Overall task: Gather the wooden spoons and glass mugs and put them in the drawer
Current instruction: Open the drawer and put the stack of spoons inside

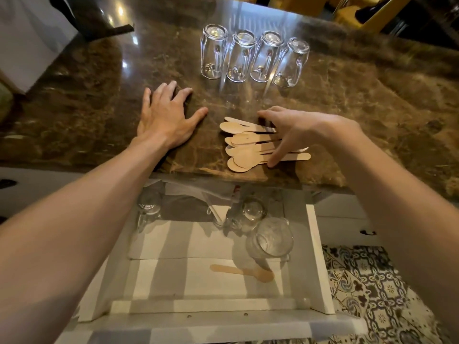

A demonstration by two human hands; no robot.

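Several wooden spoons lie in a loose pile near the front edge of the brown marble counter. My right hand is spread over the pile's handles, fingertips and thumb touching the spoons, not lifting them. My left hand rests flat and open on the counter to the left of the pile. Several glass mugs stand upside down in a row at the back of the counter. Below the counter the white drawer is pulled out; inside are a glass mug on its side, two more glasses, and one wooden spoon.
The drawer floor has a white liner with grey shadow stripes. Patterned floor tiles show to the right of the drawer. A dark object sits at the counter's back left. Yellow chairs stand beyond the counter.
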